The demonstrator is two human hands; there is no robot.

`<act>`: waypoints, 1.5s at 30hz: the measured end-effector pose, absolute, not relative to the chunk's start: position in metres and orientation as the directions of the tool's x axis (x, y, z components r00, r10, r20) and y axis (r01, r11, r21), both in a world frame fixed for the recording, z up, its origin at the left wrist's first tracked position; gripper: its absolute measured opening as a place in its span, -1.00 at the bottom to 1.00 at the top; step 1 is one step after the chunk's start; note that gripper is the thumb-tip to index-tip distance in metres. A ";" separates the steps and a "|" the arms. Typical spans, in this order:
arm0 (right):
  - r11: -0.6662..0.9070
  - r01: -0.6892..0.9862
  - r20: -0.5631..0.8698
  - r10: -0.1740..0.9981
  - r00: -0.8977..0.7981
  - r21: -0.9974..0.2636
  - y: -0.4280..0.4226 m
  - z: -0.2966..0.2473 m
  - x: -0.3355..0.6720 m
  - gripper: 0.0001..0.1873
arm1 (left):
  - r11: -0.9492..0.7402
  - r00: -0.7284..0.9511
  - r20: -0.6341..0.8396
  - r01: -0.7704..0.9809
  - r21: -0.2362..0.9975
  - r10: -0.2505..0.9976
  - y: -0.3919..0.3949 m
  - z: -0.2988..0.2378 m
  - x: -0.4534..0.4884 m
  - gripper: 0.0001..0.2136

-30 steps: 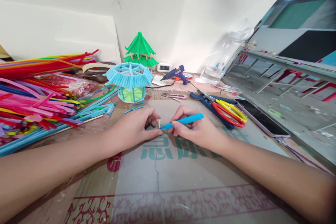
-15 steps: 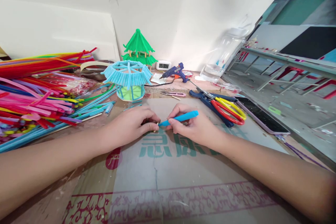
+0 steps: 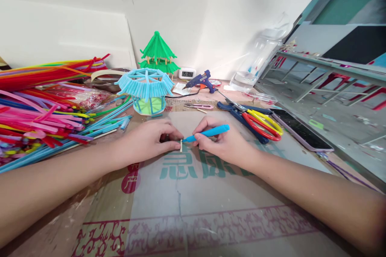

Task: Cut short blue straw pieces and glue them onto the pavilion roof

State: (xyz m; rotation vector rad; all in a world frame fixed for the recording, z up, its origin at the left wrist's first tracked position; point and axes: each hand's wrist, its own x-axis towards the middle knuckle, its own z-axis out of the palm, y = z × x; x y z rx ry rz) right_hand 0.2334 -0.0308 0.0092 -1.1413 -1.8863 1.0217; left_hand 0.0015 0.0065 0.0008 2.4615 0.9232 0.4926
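Observation:
My right hand (image 3: 215, 138) is closed on a blue marker pen (image 3: 214, 130), held like a pencil with its tip pointing left. My left hand (image 3: 159, 138) pinches a short, pale wooden stick (image 3: 181, 145) between thumb and fingers. The pen's tip touches the stick or lies right against it; I cannot tell which. Both hands are just above the printed cardboard sheet (image 3: 211, 192). Behind my left hand stands a small pavilion model (image 3: 146, 88) with a light-blue pipe-cleaner roof and a green base.
Bundled pipe cleaners (image 3: 39, 116) fill the left side. At the back are a green-roofed model (image 3: 158, 48), a small clock (image 3: 187, 73), a glue gun (image 3: 199, 81) and a clear bottle (image 3: 250, 64). Red-and-yellow-handled scissors (image 3: 262, 124), pliers (image 3: 232, 112) and a phone (image 3: 298, 128) lie right.
The short stick now shows more fully, standing out from my left fingertips. The pen has shifted very slightly to the right, its tip still at the stick.

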 end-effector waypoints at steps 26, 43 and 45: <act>0.335 0.412 0.138 0.888 -0.440 -0.847 -0.031 0.008 0.236 -0.88 | -0.665 0.709 0.083 0.605 0.438 0.700 0.003 0.009 0.001 -0.67; 0.232 0.328 0.075 0.900 -0.429 -0.916 -0.030 0.007 0.236 -0.86 | -0.657 0.699 0.101 0.600 0.456 0.708 0.004 0.005 0.000 -0.67; 0.230 0.336 0.071 0.902 -0.426 -0.913 -0.030 0.007 0.236 -0.86 | -0.643 0.691 0.097 0.599 0.478 0.716 0.003 0.004 0.001 -0.68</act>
